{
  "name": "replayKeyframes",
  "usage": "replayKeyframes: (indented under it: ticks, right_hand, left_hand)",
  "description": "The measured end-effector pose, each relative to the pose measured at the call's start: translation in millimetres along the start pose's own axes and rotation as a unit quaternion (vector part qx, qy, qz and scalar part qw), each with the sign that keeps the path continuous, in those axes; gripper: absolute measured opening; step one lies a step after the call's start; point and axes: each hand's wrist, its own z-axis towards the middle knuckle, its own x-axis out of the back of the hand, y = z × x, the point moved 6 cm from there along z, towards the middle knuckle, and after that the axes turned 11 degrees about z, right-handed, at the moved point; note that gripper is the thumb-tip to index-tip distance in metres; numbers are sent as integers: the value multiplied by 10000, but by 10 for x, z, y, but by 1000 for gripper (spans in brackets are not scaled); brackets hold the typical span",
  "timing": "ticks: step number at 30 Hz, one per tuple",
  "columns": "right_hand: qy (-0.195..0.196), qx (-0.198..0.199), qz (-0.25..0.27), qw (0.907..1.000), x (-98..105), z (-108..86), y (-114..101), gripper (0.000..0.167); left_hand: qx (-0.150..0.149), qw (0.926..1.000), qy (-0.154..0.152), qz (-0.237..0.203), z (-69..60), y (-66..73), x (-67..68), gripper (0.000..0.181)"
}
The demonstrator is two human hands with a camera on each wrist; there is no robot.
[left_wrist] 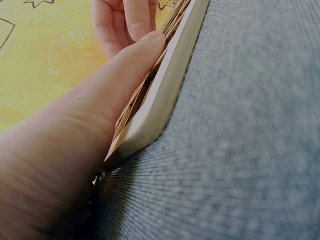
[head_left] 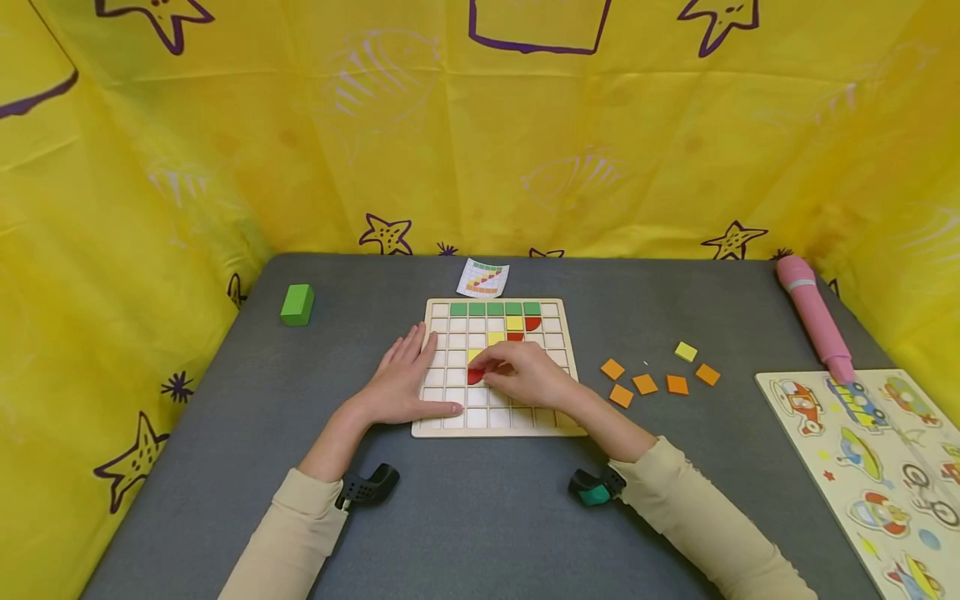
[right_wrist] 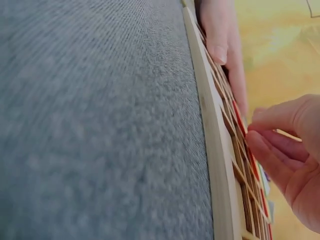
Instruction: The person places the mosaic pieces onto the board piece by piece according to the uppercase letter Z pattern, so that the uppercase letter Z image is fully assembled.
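A wooden grid board (head_left: 555,427) lies on the table. Green squares (head_left: 495,309) line its top row; yellow squares (head_left: 513,322) and red quarter-round pieces (head_left: 532,323) step down diagonally leftward below. My left hand (head_left: 401,379) rests flat on the board's left side, fingers extended, thumb across the lower cells; the left wrist view shows that thumb (left_wrist: 135,57) along the rim. My right hand (head_left: 528,375) bends over the middle, thumb and fingertips pinching a red quarter-round piece (head_left: 475,377) at a cell. Fingers partly hide the yellow square (head_left: 473,354) above it.
Behind the board lies a printed pattern card (head_left: 483,278). Several orange squares (head_left: 645,384) and one yellow square (head_left: 686,352) lie to the right. A green block (head_left: 297,305) stands at left. A pink microphone (head_left: 813,312) touches a picture puzzle board (head_left: 817,467) at right.
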Motion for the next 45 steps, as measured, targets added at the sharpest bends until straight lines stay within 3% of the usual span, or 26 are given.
replayKeyframes:
  ticks: [3,6,9,12,15,19,24,30,33,36,45]
  right_hand:
    - [194,-160,209,9995,83,-75,41,18]
    - [418,-274,312,9983,217,-176,92,16]
    - [716,-384,101,9966,406,-303,165,16]
    - [1077,-511,-213,9926,647,-475,267,16]
    - [1387,-779,-433,9863,904,-679,392,18]
    - [1676,-1207,-733,9757,1237,-956,556,20]
    - [1950,-1824,-1279,9552,1604,-1285,744,22]
    - [1748,-2624,-1500,9371,1808,-1526,923,31]
    - [1641,-2740,-1521,9353,1816,-1546,972,33]
    - [1712,-2596,-1520,9382,1798,-1518,975,32]
    - [1648,-2494,-1378,9443,1732,-1439,980,37]
  left_hand:
    - [-23,9989,186,-431,7,-3,25,112]
    - [-73,9943,630,-858,9,-42,69,94]
    - [-16,9866,1126,-1184,-1,-106,116,78]
    - [-19,9810,1522,-1201,-5,-151,146,67]
    - [-30,9791,1725,-1079,-7,-174,151,59]
    - [-110,9806,1759,-855,-14,-171,147,54]
    - [-128,9837,1645,-718,-13,-161,133,53]
    - [-106,9810,1763,-805,6,-156,141,50]
    - [-115,9795,1832,-833,9,-161,150,49]
    - [-121,9800,1821,-797,11,-163,148,49]
    - [-93,9853,1575,-652,-5,-145,137,50]
